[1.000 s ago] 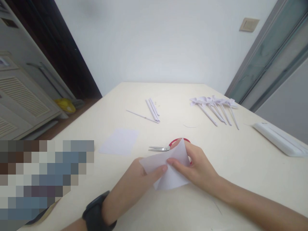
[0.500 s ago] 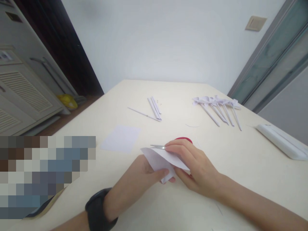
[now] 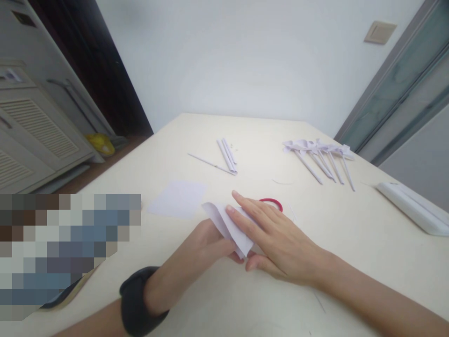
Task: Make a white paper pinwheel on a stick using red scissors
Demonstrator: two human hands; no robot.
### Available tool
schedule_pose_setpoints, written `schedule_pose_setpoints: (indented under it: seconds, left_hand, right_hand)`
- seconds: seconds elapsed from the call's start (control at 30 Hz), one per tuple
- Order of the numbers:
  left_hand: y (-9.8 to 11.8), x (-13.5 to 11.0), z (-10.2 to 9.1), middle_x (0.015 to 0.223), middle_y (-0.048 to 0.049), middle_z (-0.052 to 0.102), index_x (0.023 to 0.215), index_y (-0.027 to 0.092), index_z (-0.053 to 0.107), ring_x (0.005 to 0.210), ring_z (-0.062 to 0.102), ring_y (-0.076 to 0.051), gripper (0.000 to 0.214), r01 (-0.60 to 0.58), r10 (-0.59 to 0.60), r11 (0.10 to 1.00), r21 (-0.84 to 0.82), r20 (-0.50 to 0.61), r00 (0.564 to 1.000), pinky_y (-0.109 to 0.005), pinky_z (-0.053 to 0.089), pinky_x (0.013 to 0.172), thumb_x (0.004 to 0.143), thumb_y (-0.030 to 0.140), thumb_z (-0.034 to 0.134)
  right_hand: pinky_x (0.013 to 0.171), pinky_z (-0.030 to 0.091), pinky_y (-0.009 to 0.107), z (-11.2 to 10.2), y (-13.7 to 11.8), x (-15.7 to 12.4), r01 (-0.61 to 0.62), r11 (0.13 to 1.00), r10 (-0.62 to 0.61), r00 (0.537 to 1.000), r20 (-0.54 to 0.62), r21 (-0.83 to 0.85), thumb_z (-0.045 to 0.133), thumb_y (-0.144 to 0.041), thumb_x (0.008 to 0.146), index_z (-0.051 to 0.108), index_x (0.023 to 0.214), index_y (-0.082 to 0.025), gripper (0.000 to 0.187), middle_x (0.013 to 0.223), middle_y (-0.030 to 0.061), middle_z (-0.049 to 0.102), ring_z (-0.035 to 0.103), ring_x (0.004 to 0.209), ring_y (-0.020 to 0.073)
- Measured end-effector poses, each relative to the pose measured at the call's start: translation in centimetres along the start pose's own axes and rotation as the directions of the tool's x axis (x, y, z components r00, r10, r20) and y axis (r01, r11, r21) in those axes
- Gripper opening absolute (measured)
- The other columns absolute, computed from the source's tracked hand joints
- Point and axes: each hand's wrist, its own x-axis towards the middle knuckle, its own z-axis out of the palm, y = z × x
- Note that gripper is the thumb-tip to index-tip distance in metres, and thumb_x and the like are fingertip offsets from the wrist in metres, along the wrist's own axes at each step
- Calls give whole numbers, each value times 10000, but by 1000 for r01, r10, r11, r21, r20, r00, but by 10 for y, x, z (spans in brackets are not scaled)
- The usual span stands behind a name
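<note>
A folded piece of white paper [image 3: 228, 225] lies on the cream table [image 3: 351, 234] between my hands. My left hand [image 3: 205, 250], with a black watch on its wrist, pinches the paper's near corner from below. My right hand [image 3: 271, 238] lies flat on top of the paper with its fingers stretched out, pressing it down. Red-handled scissors [image 3: 273, 203] sit just behind my right hand, mostly hidden by it.
A flat white sheet [image 3: 178, 199] lies to the left. Rolled paper sticks [image 3: 227, 157] rest farther back. Several paper pinwheels on sticks [image 3: 321, 157] lie at the back right. A white box [image 3: 410, 206] sits at the right edge.
The paper was turned and folded flatter. My right hand let go its pinch and now lies with fingers stretched over the paper; the scissor blades are now covered.
</note>
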Motion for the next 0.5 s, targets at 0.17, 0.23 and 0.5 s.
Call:
schedule_pose_setpoints:
  seconds: [0.17, 0.23, 0.5]
  left_hand:
    - [4, -1, -1, 903, -50, 680, 943, 166, 641, 785, 624, -204, 235, -68, 74, 992, -104, 55, 996, -301, 506, 676, 770, 188, 483]
    - [3, -1, 0, 953, -49, 673, 1069, 187, 594, 805, 627, -212, 306, -55, 59, 994, -99, 34, 998, -321, 506, 693, 776, 193, 506]
    - [-4, 6, -4, 823, -23, 690, 1024, 172, 594, 764, 648, -189, 242, 19, -19, 999, -48, 2, 1000, -276, 489, 648, 788, 145, 545]
  right_hand:
    - [1022, 270, 494, -1, 1, 0, 11, 1000, -11, 1000, -17, -1, 304, -615, 837, 128, 1431, -187, 752, 1500, 132, 59, 202, 1327, 312]
    - [1014, 269, 514, -2, 2, 0, 8, 1000, -8, 1000, 4, -8, 306, -611, 839, 127, 1431, -201, 742, 1501, 129, 42, 200, 1325, 322]
    - [1030, 246, 507, -5, 2, -1, -5, 991, 4, 1000, 8, 133, 327, -579, 856, 143, 1424, -203, 706, 1495, 128, 109, 233, 1307, 310]
